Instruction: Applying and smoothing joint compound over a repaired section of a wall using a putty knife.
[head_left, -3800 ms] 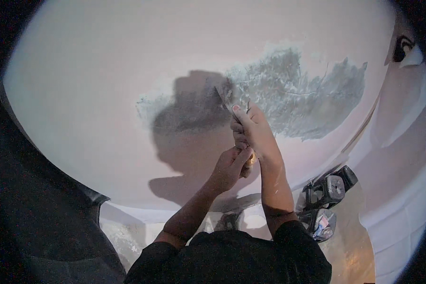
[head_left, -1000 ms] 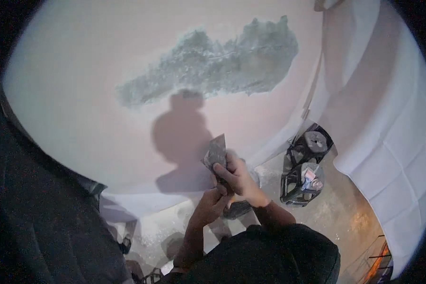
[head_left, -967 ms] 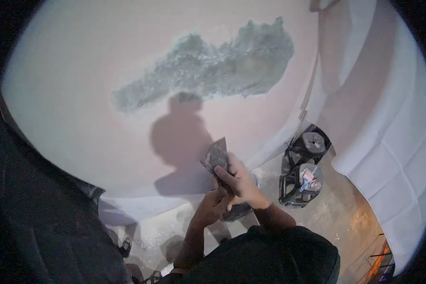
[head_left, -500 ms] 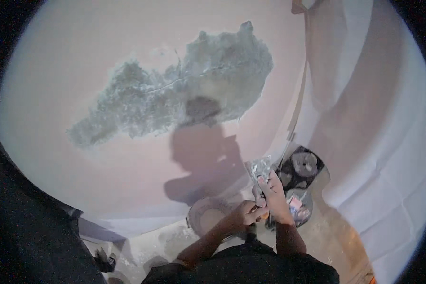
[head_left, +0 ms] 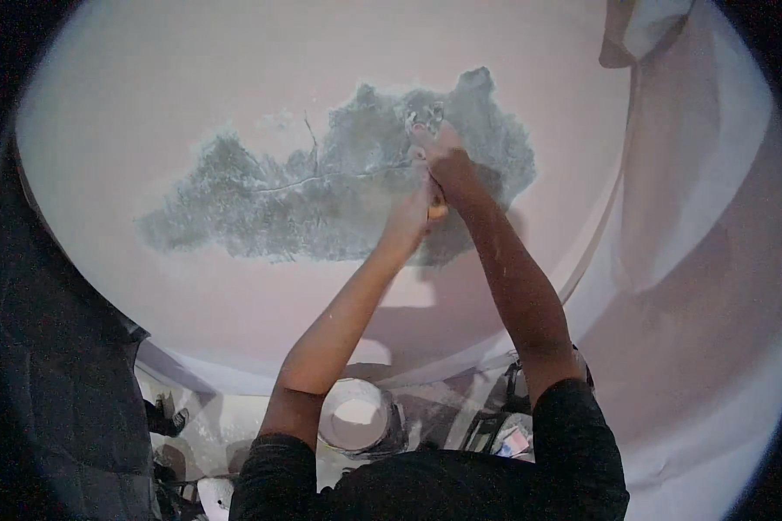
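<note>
Both my hands are raised to the wall, closed around a scraper [head_left: 426, 115] with a shiny, smeared blade and an orange handle end. My right hand [head_left: 446, 154] grips it near the blade, with the thumb along it. Lower down, my left hand [head_left: 408, 217] closes on the handle beside the orange end. Against the upper right part of a rough grey patch [head_left: 356, 213], the blade appears to touch; its exact contact is hard to make out. A crack runs across this bare patch, and pale paint surrounds it.
Below the wall stands a round bucket [head_left: 354, 417] with pale contents. Dark bags or cases [head_left: 487, 430] lie to its right, partly behind my right arm. Pale sheeting [head_left: 695, 286] hangs at the right, dark cloth [head_left: 69, 417] at the left. Someone's shoe [head_left: 175, 423] shows at lower left.
My hands have gone from low in front of my body up to the grey patch, carrying the scraper. My arms are now stretched out, and the view has shifted.
</note>
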Available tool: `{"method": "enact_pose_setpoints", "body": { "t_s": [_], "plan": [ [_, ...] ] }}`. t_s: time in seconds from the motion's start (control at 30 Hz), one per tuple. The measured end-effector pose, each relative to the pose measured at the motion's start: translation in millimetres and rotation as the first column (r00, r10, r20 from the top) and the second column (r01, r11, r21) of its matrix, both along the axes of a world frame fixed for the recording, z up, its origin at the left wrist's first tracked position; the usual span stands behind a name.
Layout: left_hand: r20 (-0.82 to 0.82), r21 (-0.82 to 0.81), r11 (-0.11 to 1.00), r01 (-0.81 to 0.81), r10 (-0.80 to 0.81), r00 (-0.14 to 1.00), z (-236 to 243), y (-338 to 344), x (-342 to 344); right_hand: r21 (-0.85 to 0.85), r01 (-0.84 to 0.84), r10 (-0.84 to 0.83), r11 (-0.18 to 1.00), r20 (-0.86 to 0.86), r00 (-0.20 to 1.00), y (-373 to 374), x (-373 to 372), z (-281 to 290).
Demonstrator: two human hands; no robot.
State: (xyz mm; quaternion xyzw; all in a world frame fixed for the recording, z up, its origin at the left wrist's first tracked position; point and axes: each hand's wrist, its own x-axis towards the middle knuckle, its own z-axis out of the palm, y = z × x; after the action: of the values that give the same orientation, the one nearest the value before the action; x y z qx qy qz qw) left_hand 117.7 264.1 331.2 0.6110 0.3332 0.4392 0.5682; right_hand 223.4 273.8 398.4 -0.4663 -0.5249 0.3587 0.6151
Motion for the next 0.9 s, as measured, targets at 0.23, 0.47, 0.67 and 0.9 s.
{"method": "enact_pose_setpoints", "body": {
  "t_s": [0.23, 0.47, 0.67, 0.9],
  "plan": [
    [-0.141, 0.351, 0.931, -0.096, 0.154, 0.978, 0.5, 15.7, -5.1, 0.060, -0.044, 0.051, 0.997, -0.105, 0.993, 29.8, -0.9, -2.5],
    [-0.091, 0.390, 0.917, -0.087, 0.132, 0.987, 21.0, 4.5, -12.1, 0.058, 0.009, -0.006, 0.998, -0.053, 0.999, 41.1, -3.3, 4.6],
    [-0.187, 0.493, 0.870, 0.018, 0.086, 0.979, 14.6, 20.3, -23.0, 0.065, -0.057, 0.070, 0.996, -0.216, 0.974, 47.8, -7.3, 0.0],
    [0.055, 0.371, 0.922, 0.110, -0.140, 0.989, 9.9, 23.1, -28.6, -0.013, 0.036, -0.037, 0.999, -0.119, 0.992, 40.8, -21.1, 12.2]
  ]
}}
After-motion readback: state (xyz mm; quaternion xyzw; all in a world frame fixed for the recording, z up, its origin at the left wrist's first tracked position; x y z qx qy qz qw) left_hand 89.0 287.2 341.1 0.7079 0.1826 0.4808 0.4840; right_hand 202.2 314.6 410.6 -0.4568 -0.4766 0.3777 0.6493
